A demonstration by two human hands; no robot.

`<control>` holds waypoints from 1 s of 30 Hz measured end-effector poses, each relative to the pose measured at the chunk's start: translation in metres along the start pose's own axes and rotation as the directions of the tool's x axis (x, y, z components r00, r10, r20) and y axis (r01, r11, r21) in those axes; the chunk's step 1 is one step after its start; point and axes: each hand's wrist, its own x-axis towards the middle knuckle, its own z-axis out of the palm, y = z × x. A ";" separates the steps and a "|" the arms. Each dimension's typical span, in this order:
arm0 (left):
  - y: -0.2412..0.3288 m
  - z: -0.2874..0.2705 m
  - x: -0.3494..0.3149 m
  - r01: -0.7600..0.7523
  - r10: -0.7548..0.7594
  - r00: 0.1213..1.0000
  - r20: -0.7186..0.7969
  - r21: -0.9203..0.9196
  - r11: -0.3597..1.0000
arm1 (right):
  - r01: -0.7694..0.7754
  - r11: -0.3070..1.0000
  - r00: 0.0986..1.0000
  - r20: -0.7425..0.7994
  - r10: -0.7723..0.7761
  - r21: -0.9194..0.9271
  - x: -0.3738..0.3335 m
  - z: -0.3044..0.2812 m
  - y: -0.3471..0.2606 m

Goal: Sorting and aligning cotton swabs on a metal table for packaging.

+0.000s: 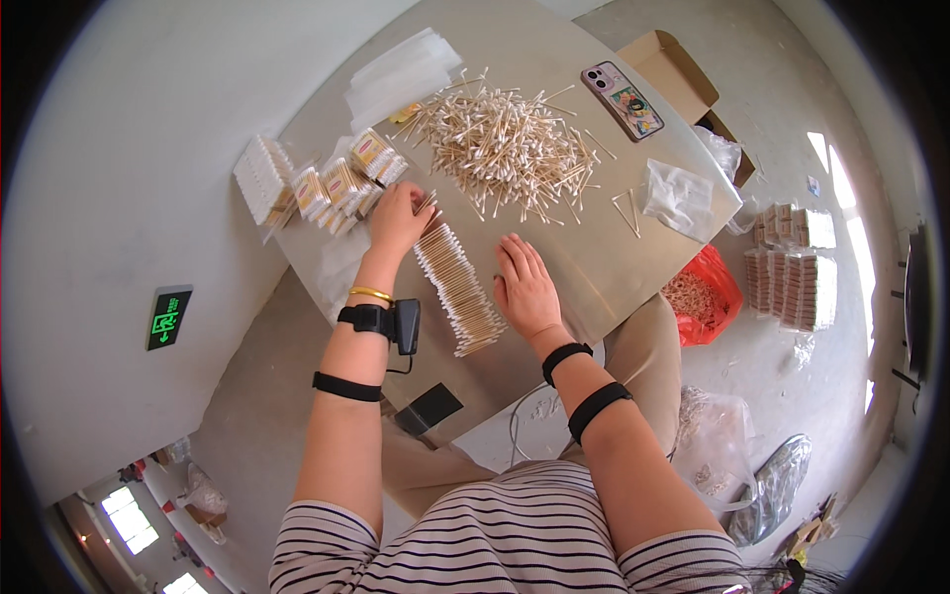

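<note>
A long row of cotton swabs [457, 287] lies side by side on the metal table. At its far end is my left hand [398, 218], its fingers closed around a few swabs whose tips show past the fingertips. My right hand [527, 287] rests to the right of the row, palm down, with its fingers stretched out and nothing in them. Beyond both hands spreads a large loose heap of cotton swabs [505, 144]. Several small packs of swabs [343, 185] are stacked just left of my left hand.
A white bundle of packs [265, 183] stands by the wall. Clear plastic bags [404, 74] lie at the far left, a phone [622, 100] at the far right, and another bag [679, 198] near the right corner. A red bag [705, 297] and stacked packs [792, 287] sit on the floor.
</note>
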 end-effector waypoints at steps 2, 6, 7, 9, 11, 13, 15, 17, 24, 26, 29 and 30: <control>0.010 0.011 0.002 -0.040 0.039 0.998 -0.045 -0.036 0.999 | 0.001 1.000 1.000 -0.002 -0.001 -0.007 0.000 0.001 0.001; 0.048 0.026 0.004 -0.079 0.079 0.997 0.011 0.077 0.994 | -0.011 0.999 1.000 -0.009 0.012 0.034 -0.001 -0.001 0.002; 0.052 0.030 0.004 -0.152 0.151 0.988 0.014 0.110 0.982 | -0.008 0.999 1.000 -0.011 0.009 0.031 -0.001 -0.002 0.001; 0.057 0.035 0.004 -0.337 0.342 0.940 -0.003 0.162 0.928 | -0.005 1.000 1.000 -0.010 0.005 0.020 -0.001 -0.001 0.001; 0.056 0.033 0.006 -0.362 0.372 0.928 -0.002 0.224 0.905 | -0.002 1.000 1.000 -0.008 0.002 0.011 -0.001 -0.001 0.001; 0.054 0.027 0.010 -0.385 0.401 0.916 0.001 0.285 0.878 | -0.001 1.000 1.000 -0.013 0.001 0.025 0.000 -0.001 0.001; 0.056 0.017 0.015 -0.425 0.407 0.905 0.123 0.280 0.861 | 0.001 1.000 1.000 -0.009 -0.001 0.011 -0.001 -0.001 0.003; 0.057 0.009 0.020 -0.486 0.439 0.872 0.214 0.289 0.825 | 0.006 1.000 1.000 -0.007 -0.006 -0.002 -0.002 -0.001 0.004; 0.060 0.003 0.035 -0.704 0.574 0.708 0.411 0.357 0.614 | 0.004 1.000 1.000 0.003 -0.004 -0.010 -0.002 0.000 0.003; 0.061 0.005 0.035 -0.667 0.548 0.742 0.386 0.337 0.665 | 0.000 1.000 1.000 0.009 0.000 -0.013 -0.002 0.000 0.003; 0.062 0.010 0.034 -0.608 0.500 0.788 0.360 0.323 0.725 | -0.002 1.000 1.000 0.004 0.002 -0.007 -0.002 0.001 0.003; 0.061 0.011 0.033 -0.589 0.479 0.802 0.357 0.334 0.736 | 0.001 1.000 1.000 0.005 -0.001 -0.013 -0.002 0.002 0.003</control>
